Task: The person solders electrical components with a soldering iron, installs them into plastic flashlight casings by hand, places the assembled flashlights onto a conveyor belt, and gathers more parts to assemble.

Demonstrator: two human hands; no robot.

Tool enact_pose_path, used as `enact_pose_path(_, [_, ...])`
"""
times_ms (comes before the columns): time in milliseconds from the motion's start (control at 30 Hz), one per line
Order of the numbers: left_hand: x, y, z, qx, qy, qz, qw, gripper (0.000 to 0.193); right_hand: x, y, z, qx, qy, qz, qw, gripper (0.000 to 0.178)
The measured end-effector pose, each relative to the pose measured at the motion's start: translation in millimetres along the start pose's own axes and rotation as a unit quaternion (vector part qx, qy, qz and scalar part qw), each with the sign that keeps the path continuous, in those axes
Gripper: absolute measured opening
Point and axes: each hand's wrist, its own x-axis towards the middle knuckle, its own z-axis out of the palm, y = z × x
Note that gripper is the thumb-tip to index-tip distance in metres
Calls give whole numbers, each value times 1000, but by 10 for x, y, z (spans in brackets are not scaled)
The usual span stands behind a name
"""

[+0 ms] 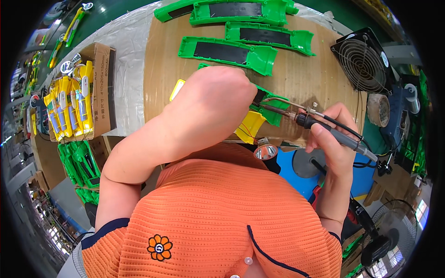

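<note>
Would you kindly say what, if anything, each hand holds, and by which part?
The right hand holds a soldering iron by its handle. Whether the left hand holds anything cannot be told; its fingertips are hidden.

Downward fisheye view from the head

Casings (258, 59) lie on the surface (160, 69) beyond the left hand (220, 92); a box (104, 88) stands left, a fan (363, 62) right, a soldering iron (321, 124) in the right hand (334, 136).

A square black fan (363, 63) stands upper right, a caged fan (392, 239) lower right.
</note>
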Motion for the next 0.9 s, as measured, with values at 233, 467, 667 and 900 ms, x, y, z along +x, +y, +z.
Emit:
enact_pose_path(233, [46,33,-31,27,-22,-8,999,9,-9,20,32,-52,-9,-13,999,17])
enact_pose_path(467, [69,53,-40,29,-23,-7,999,11,-22,35,66,-17,-2,-8,1000,18])
enact_pose_path(667, [79,61,-24,38,-14,-5,999,11,-34,28,67,-30,-5,-12,999,17])
enact_pose_path(900, [94,74,-50,32,-26,-16,999,11,-110,124,-10,26,34,-51,998,13])
